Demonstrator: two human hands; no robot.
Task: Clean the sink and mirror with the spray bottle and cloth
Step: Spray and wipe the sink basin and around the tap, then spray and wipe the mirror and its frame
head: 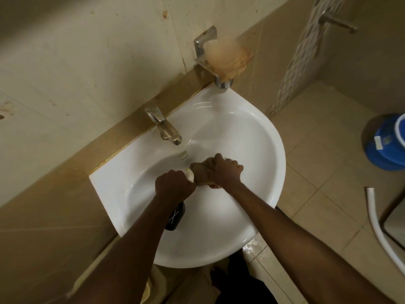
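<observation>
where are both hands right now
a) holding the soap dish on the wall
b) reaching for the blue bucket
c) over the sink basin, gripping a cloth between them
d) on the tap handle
c: the left hand and right hand are both closed on a brownish cloth above the white sink bowl, well clear of the tap and the blue bucket.

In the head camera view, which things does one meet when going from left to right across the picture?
Chrome tap → left hand → right hand gripping a brownish cloth → white sink's right rim → blue plastic bucket.
</observation>
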